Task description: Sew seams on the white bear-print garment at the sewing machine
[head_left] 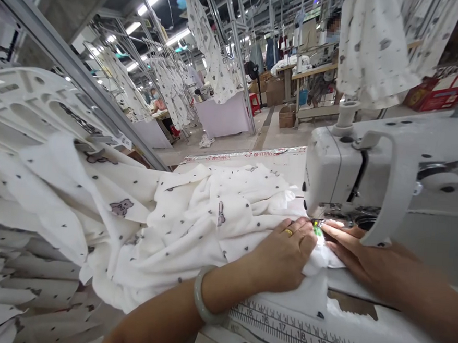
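White fabric printed with small dark marks and grey bears lies bunched over the sewing table, running up to the sewing machine. My left hand, with a ring and a pale bangle at the wrist, has its fingers curled together on the fabric just left of the needle area. On the other side, my right hand lies with fingers stretched forward along the fabric edge, partly behind the machine's white curved guard. A bright lamp and a green patch show at the presser foot, between both hands' fingertips.
A printed ruler strip runs along the table's front. More printed fabric hangs in folds at the lower left, beside a white plastic rack and a metal post. Garments hang behind the machine; co-workers sit farther back.
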Tool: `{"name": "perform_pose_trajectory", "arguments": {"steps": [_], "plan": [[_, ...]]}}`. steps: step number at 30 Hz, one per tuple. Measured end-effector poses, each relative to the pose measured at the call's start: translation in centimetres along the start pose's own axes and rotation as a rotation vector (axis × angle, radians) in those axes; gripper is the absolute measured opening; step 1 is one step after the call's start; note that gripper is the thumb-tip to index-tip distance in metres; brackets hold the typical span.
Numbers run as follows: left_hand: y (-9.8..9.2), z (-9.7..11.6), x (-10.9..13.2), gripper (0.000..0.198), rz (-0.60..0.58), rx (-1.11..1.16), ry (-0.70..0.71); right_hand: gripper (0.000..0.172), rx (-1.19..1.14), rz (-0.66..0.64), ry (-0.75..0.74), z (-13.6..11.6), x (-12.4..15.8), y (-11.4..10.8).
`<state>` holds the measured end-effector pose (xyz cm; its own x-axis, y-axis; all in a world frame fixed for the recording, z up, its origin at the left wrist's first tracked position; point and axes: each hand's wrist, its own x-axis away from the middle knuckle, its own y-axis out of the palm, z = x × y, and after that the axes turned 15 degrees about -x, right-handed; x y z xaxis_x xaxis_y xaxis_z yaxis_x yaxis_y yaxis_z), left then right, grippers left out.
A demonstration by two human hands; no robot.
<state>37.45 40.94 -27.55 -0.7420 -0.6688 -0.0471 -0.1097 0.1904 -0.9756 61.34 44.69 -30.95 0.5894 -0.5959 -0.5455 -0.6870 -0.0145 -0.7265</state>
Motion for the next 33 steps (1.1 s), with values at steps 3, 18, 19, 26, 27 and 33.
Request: {"name": "perform_pose_trajectory", "arguments": {"steps": [3,18,19,26,27,33], "plan": [[0.2,-0.2,0.2,0.042,0.087,0.011,0.024,0.046,0.041,-0.001,-0.076,-0.4,0.0,-1.0],[0.5,-0.8,-0.7,0.036,0.071,-0.122,0.052,0.042,0.233,-0.091,-0.309,-0.9,-1.0,-1.4],[0.3,-1.0,-0.7,0.036,0.046,-0.106,0.052,0.043,0.229,-0.078,-0.309,-0.8,-1.0,-1.4],[-2.0,-1.0,1.4,0.04,0.084,-0.041,-0.013,0.029,0.043,-0.102,-0.418,-2.2,0.0,-1.8],[-2.2,-0.7,1.9,0.034,0.125,-0.051,-0.04,0.029,-0.012,-0.13,-0.444,-2.7,0.1,-1.7],[-2.1,0.9,2.7,0.024,0.307,-0.109,-0.042,0.037,-0.199,-0.214,-0.471,-5.5,0.2,-1.3]]}}
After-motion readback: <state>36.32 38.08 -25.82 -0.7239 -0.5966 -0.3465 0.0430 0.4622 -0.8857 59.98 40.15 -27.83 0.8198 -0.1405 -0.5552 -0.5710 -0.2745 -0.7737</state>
